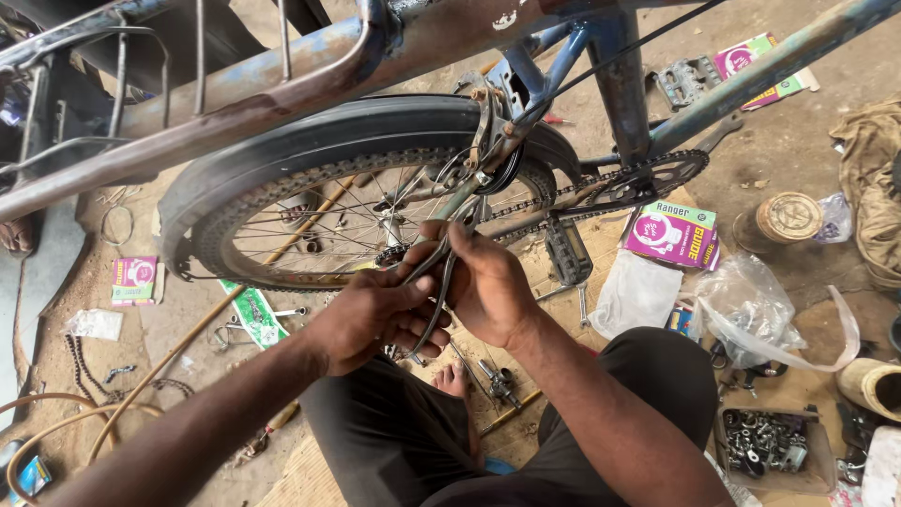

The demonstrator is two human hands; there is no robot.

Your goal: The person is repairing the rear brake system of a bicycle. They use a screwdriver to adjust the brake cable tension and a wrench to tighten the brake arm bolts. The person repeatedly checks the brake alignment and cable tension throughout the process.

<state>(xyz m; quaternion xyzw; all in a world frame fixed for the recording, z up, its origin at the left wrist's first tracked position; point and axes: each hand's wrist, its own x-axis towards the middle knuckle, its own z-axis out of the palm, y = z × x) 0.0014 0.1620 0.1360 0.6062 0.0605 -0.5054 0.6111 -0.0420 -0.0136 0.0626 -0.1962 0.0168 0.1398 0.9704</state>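
Note:
A blue bicycle lies in front of me with its rear wheel (pixel 310 221), dark mudguard (pixel 282 141) and chain (pixel 572 192) in view. My left hand (pixel 371 314) and my right hand (pixel 483 282) are closed together on a thin curved metal brake arm (pixel 434 282) just below the wheel's stays. The upper end of that piece reaches toward the brake fittings (pixel 483 150) at the frame. A black pedal (pixel 566 252) hangs just right of my right hand. My bare foot (pixel 453 380) rests below on the ground.
A pink and green box (pixel 671 233), plastic bags (pixel 751 305), a round tin (pixel 786 218) and a tray of small metal parts (pixel 770 441) lie at the right. Loose tools (pixel 497 380), a wooden stick (pixel 178 352) and a small packet (pixel 134 280) sit on the dirt floor.

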